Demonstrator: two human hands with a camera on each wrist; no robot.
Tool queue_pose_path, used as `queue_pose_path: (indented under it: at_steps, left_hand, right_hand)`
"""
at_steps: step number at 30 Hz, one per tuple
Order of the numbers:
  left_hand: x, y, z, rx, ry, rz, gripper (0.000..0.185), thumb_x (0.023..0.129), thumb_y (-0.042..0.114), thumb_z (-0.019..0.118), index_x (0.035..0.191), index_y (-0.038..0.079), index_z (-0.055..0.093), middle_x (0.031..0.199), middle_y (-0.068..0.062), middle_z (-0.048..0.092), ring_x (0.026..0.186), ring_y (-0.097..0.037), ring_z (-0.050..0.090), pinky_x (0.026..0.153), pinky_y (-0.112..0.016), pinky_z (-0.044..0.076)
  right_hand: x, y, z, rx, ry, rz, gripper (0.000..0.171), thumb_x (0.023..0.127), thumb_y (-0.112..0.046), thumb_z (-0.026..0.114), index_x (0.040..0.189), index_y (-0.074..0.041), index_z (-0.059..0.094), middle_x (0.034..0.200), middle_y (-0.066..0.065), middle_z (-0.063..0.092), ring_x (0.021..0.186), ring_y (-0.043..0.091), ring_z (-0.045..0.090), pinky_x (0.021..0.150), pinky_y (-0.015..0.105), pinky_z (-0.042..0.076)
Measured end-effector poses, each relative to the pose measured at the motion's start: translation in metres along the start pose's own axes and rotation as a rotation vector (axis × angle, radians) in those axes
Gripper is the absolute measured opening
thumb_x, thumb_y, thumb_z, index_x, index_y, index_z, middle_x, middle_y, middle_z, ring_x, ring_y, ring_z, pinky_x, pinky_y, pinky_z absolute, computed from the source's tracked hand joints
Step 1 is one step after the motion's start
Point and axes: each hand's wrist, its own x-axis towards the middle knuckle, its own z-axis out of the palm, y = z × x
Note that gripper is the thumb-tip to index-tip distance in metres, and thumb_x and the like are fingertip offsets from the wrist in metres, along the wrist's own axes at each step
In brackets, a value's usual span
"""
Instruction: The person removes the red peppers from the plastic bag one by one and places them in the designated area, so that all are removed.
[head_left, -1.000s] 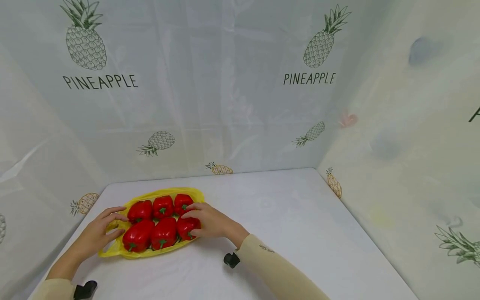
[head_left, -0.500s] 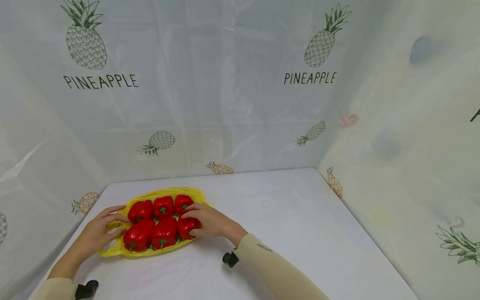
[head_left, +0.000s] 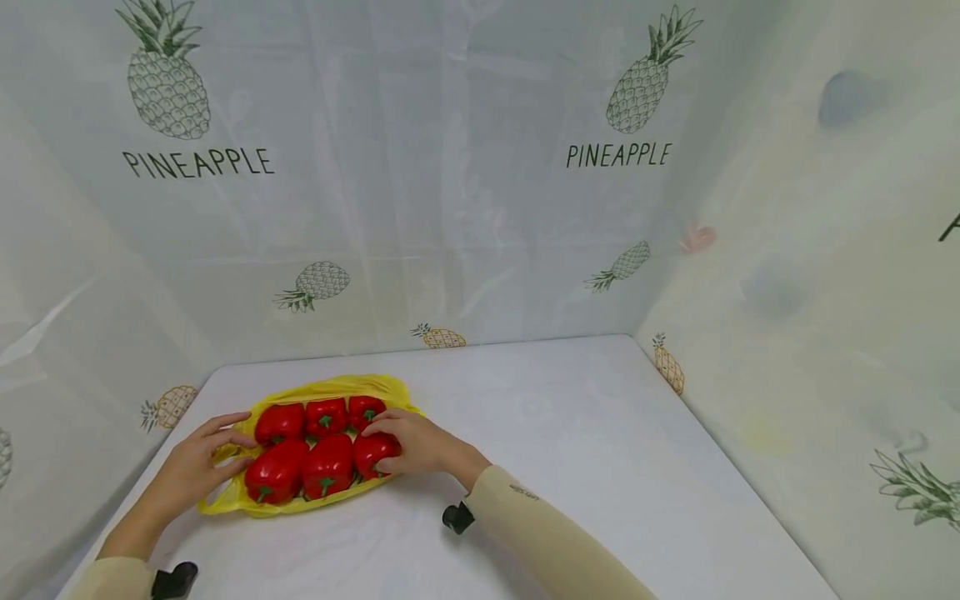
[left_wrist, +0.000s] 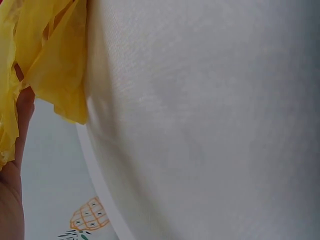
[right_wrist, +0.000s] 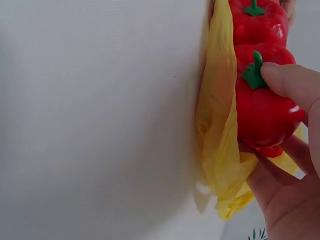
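Note:
Several glossy red bell peppers with green stems lie in two rows on a spread yellow plastic bag (head_left: 333, 387) at the table's left. My right hand (head_left: 416, 442) holds the near-right bell pepper (head_left: 371, 454). In the right wrist view its thumb (right_wrist: 290, 82) lies against the green stem (right_wrist: 255, 75), and its fingers reach round the pepper's far side, by the bag's crumpled end. At the row's left end is my left hand (head_left: 191, 467), fingers spread and slightly bent, touching the bag beside the near-left pepper (head_left: 276, 472). The left wrist view shows yellow plastic (left_wrist: 60, 65) covering part of that hand.
A white-covered table (head_left: 555, 467) extends to the right of the peppers. Pineapple-printed curtains (head_left: 480, 183) hang behind it and at both sides. A black wrist camera (head_left: 457, 517) sits below the right sleeve, another (head_left: 175, 579) beside the left one.
Both hands stay almost where they were. The bag's far edge shows slightly more yellow above the back row, whose peppers look a little lower.

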Motion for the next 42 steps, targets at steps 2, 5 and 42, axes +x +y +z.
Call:
queue_pose_path:
  at_steps: [2,5,42]
  left_hand:
    - [0.000,0.000,0.000,0.005,0.004,0.004,0.031,0.076,0.002,0.093,0.097,0.020,0.078,0.144,-0.017,0.059,0.129,-0.050,0.055,0.105,0.004,0.011]
    - [0.002,-0.001,0.000,0.025,0.008,0.008,0.031,0.076,0.002,0.093,0.097,0.020,0.078,0.144,-0.017,0.059,0.128,-0.049,0.055,0.104,0.005,0.011]
    - [0.006,0.003,0.001,0.028,0.003,0.020,0.031,0.075,0.003,0.094,0.095,0.024,0.081,0.143,-0.016,0.060,0.126,-0.048,0.058,0.093,0.009,0.017]
  right_hand:
    - [0.000,0.000,0.000,0.007,-0.003,0.010,0.047,0.100,-0.030,0.075,0.145,-0.026,0.063,0.156,-0.003,0.053,0.145,0.015,0.049,0.115,0.029,0.047]
    - [0.000,0.000,0.001,0.009,0.000,0.016,0.047,0.100,-0.031,0.075,0.145,-0.026,0.063,0.156,-0.004,0.053,0.146,0.014,0.049,0.115,0.029,0.046]
    - [-0.041,0.018,-0.060,0.240,0.245,-0.042,0.051,0.095,-0.018,0.082,0.144,-0.015,0.066,0.155,0.005,0.057,0.132,0.017,0.062,0.088,0.015,0.057]
